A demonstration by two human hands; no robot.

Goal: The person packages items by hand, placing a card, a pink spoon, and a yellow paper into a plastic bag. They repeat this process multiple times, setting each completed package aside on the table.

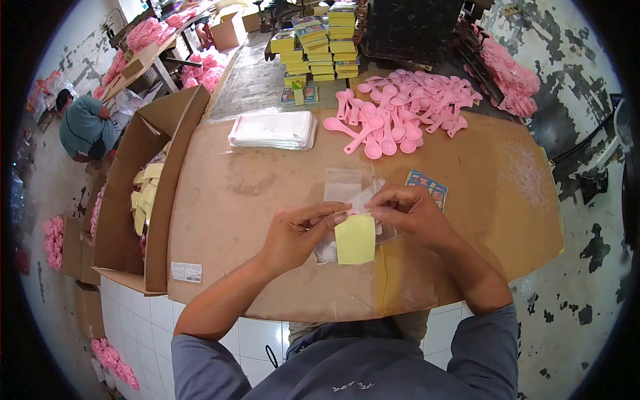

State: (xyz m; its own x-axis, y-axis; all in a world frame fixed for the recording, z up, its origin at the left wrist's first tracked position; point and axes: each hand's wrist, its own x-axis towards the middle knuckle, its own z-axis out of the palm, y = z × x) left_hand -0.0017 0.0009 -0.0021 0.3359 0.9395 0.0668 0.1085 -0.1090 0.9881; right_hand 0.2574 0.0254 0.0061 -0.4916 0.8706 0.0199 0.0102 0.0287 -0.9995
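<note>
My left hand [297,230] and my right hand [413,212] meet over the middle of the table. Between thumb and fingers, each pinches the top of a small clear plastic bag [361,204]. A yellow card [356,241] shows just below the fingertips and looks to be inside that bag. Beneath the hands lie more clear bags [343,179], partly covered. Behind my right hand are a few colourful printed cards [428,187]. Farther back sits a heap of pink plastic measuring scoops [393,113].
A stack of clear bags [272,130] lies left of the scoops. Piles of yellow-edged cards [320,50] stand at the back. An open cardboard box [175,193] with yellow pieces borders the table's left side. Another person [87,127] sits at far left.
</note>
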